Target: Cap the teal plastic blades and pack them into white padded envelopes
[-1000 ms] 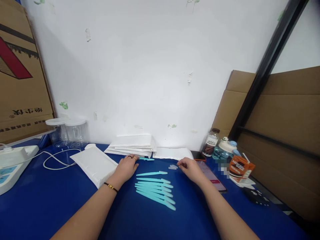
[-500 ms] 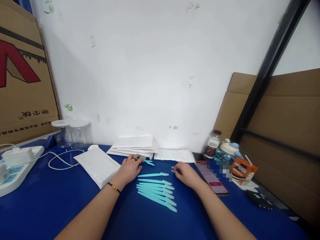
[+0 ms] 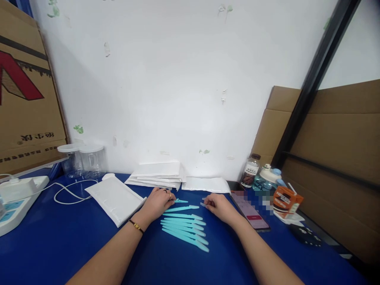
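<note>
Turquoise eyebrow razors (image 3: 181, 224) with pale translucent caps lie fanned in a row on the blue tabletop between my hands. My left hand (image 3: 158, 202), with a ring and a black bracelet, is closed in a pinch on one eyebrow razor (image 3: 181, 201), whose head points right, above the row. My right hand (image 3: 219, 205) pinches a small translucent cap (image 3: 203, 204) between thumb and fingers. Another small clear piece (image 3: 204, 198) shows just beyond those fingertips; whether it is held is unclear.
White padded envelopes (image 3: 157, 172) are stacked by the wall, with another envelope (image 3: 117, 200) at left. A phone (image 3: 252, 213), orange drink carton (image 3: 286, 202) and bottles (image 3: 251, 170) stand or lie at right. Clear jars (image 3: 92, 162), a cable and a power strip (image 3: 22, 208) are at left.
My left hand has drawn back from the far razors with one eyebrow razor in its fingers. My right hand stays nearly in place with the cap. The view has shifted slightly.
</note>
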